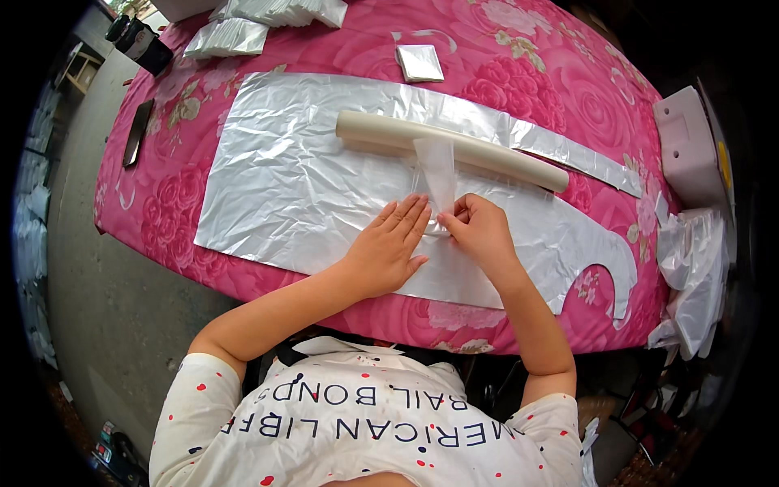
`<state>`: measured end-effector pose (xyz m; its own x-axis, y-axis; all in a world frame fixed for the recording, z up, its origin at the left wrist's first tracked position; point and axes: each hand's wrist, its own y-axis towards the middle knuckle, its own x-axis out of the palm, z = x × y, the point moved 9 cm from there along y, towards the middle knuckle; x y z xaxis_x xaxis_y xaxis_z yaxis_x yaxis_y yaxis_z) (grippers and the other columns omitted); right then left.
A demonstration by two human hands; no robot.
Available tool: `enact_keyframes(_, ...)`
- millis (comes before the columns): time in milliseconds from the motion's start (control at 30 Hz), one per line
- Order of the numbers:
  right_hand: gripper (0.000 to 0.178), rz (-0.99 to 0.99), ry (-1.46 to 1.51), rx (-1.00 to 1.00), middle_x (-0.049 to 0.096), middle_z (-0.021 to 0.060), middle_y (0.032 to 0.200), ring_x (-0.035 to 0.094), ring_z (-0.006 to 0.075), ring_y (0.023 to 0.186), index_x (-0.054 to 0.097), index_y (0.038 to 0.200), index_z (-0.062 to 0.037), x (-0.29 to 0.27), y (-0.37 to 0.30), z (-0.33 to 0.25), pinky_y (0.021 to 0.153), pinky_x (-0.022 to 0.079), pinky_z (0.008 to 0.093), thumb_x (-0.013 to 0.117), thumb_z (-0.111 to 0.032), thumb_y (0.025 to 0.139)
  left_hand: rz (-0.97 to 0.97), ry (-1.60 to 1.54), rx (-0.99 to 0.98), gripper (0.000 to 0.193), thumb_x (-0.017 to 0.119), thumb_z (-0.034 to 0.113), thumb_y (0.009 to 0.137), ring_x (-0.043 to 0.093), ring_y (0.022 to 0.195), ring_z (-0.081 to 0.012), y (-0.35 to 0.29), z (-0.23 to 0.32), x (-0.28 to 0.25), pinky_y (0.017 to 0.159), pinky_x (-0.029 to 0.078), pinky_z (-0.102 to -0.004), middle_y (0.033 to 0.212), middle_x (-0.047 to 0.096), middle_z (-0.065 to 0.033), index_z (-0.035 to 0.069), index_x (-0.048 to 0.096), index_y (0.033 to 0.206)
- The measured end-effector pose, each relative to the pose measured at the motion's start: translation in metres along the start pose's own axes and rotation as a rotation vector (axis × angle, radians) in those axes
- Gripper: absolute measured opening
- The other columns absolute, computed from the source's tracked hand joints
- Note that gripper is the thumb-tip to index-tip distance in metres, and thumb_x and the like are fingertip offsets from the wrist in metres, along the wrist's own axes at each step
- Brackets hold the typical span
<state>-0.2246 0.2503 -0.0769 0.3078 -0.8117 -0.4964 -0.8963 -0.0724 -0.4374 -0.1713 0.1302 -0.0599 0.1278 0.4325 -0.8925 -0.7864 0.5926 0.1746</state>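
Observation:
A silvery plastic sheet [276, 162] with a curved cutout at its right end lies wrinkled across the table. My left hand [388, 247] rests flat on it, fingers stretched out and pointing away from me. Close beside it, my right hand [479, 231] is closed, thumb and forefinger pinching the lower end of a translucent film strip [436, 166]. This strip rises from the sheet and its upper end overlaps a long cream-coloured roll [487, 152]. The roll lies slantwise on the sheet beyond both hands.
A pink floral tablecloth [166, 223] covers the table. Folded silvery packets [231, 36] are piled at the far left, with a single folded packet [419, 63] at the back. A phone [138, 132] and dark bottle [142, 45] stand left; a pale box [690, 142] and plastic bags [694, 272] right.

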Motion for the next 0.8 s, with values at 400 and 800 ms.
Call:
enact_keyframes(400,0.035,0.151,-0.509,-1.043,0.058,0.0125,0.107,0.054,0.0299,0.101,0.06,0.102,0.0012,-0.001,-0.023,-0.054,0.086,0.046,0.0365,0.062,0.002,0.067,0.131,0.115,0.009,0.053,0.061,0.01,0.071,0.05,0.111,-0.0287,0.016,-0.006,-0.012,0.093,0.04,-0.0387,0.124,0.05,-0.0164,-0.006,0.048,0.12)
enact_keyframes(800,0.031,0.171,-0.496,-1.242,0.065,0.0064,0.093,0.061,0.0232,0.084,0.065,0.092,-0.0043,0.02,-0.064,-0.048,0.072,0.051,0.0323,0.062,0.001,0.062,0.216,0.034,0.318,0.042,0.059,0.006,0.07,0.058,0.103,-0.0259,-0.019,0.015,-0.031,0.089,0.046,-0.038,0.113,0.058,-0.0134,-0.002,0.056,0.111)
